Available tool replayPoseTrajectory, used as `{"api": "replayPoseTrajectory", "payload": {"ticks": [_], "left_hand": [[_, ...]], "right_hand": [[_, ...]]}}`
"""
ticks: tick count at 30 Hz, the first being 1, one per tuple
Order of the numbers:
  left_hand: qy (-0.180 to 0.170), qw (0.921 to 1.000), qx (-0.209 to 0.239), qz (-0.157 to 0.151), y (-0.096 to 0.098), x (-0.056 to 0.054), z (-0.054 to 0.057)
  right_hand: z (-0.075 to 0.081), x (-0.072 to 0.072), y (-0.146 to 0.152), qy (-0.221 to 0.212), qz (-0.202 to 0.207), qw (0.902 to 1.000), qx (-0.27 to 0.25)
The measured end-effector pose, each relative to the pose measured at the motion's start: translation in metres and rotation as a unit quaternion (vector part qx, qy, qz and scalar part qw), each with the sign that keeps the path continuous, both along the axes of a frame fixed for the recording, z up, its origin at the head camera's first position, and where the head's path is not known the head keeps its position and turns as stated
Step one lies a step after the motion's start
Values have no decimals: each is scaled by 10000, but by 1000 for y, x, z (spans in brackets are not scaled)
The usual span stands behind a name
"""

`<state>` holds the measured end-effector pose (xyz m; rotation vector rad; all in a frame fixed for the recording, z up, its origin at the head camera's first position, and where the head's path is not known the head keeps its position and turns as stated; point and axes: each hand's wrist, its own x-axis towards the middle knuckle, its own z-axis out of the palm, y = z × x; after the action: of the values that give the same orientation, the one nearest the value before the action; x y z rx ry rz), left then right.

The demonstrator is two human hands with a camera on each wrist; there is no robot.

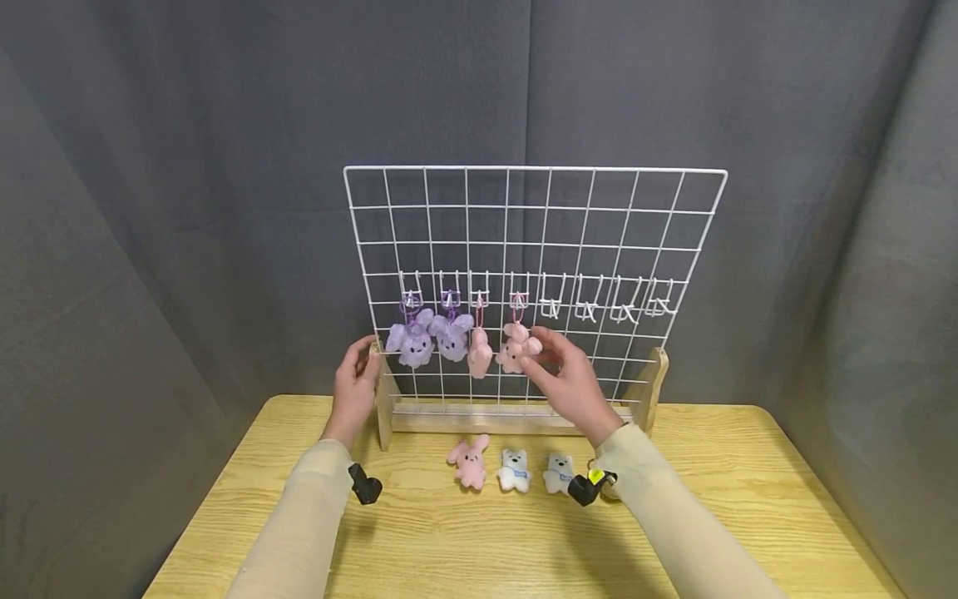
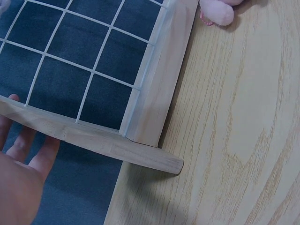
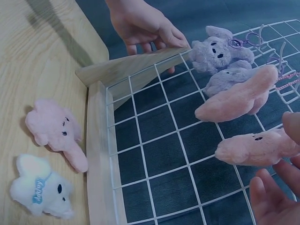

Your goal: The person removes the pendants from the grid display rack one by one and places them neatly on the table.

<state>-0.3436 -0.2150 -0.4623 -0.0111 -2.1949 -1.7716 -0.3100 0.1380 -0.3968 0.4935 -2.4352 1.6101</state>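
My right hand [image 1: 572, 383] has its thumb and fingers around the side of a pink plush bunny keychain [image 1: 512, 353], which hangs by a pink loop from a hook on the white wire grid [image 1: 539, 170]. To its left another pink plush keychain [image 1: 480, 354] hangs turned sideways. Two purple plush bunny keychains [image 1: 452, 339] hang further left. My left hand [image 1: 353, 389] grips the wooden side post [image 2: 103, 146] of the grid's stand, fingers curled around its outer edge.
Several bare hooks [image 1: 587, 310] hang on the grid's right half. On the wooden table [image 1: 419, 541], before the stand's crossbar [image 1: 501, 423], lie a pink bunny plush [image 1: 470, 464] and two white bear plushes [image 1: 514, 471]. Grey curtains [image 1: 247, 166] surround the table.
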Motion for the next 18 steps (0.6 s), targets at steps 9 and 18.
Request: {"api": "replayPoseTrajectory", "payload": {"ticks": [9,18], "left_hand": [[-34,10000,-31,-48,0,0,0],[-9,9999,-110,-4,0,0,0]], "right_hand": [[5,-3,-2,-36,-31,10000,-35],[12,-5,-6,-214,37,9994,-277]]}}
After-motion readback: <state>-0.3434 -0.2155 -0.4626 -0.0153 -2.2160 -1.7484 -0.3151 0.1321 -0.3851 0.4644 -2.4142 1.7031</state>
